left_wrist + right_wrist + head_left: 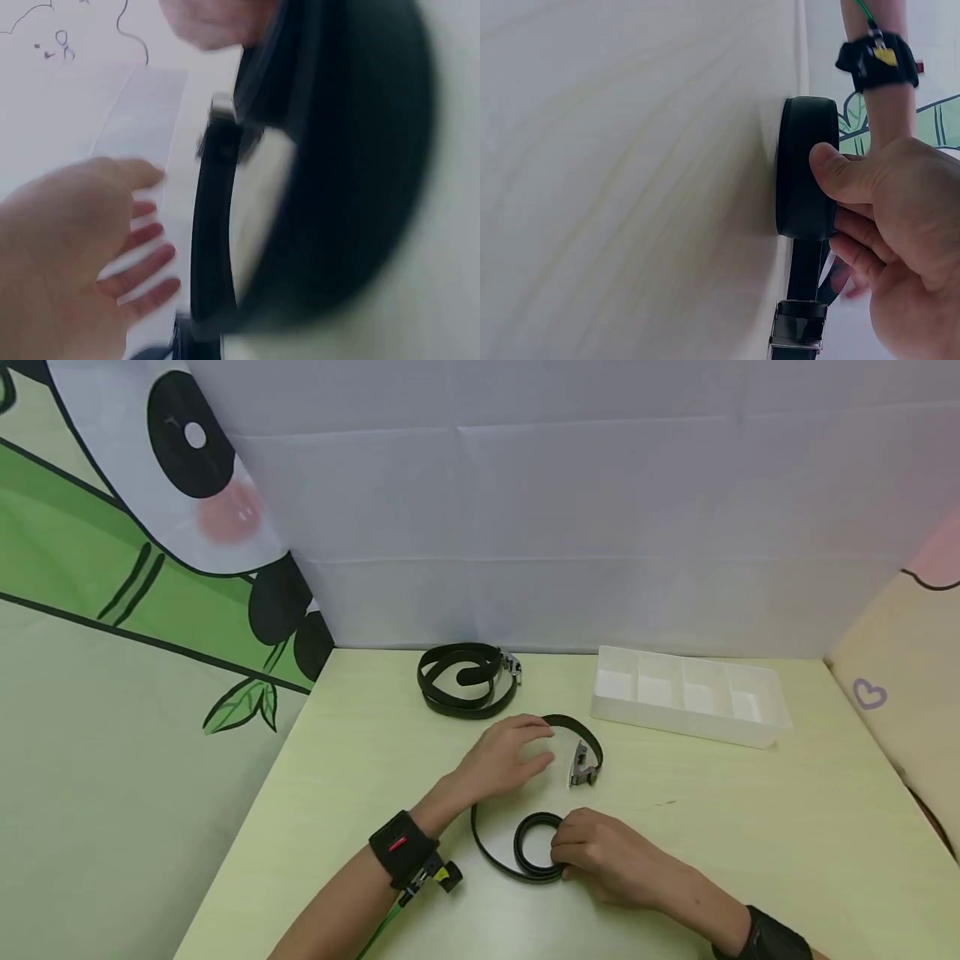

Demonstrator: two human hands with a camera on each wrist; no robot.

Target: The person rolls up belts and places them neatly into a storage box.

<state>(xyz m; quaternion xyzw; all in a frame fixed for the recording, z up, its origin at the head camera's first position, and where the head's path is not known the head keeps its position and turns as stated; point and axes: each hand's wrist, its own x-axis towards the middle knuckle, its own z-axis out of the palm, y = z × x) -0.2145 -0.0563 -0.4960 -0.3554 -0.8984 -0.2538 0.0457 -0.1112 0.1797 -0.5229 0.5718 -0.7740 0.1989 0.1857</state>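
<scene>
Two forearms angled inward | left hand: grip apart, fingers extended | right hand: grip pinching coiled belt

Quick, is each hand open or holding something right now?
Left hand: open, holding nothing.
Right hand: closed, pinching the coiled part of a black belt.

On my end the coiled black belt looks like smooth leather or faux leather, can't tell which, with a soft low sheen, and its buckle is shiny silvery metal, same deal on the spare belt and its clasp. I'd call the divided tray smooth white plastic, and the tabletop has a pale wood-grain finish. Backdrop is creased matt cloth, wristband dull black fabric.
</scene>
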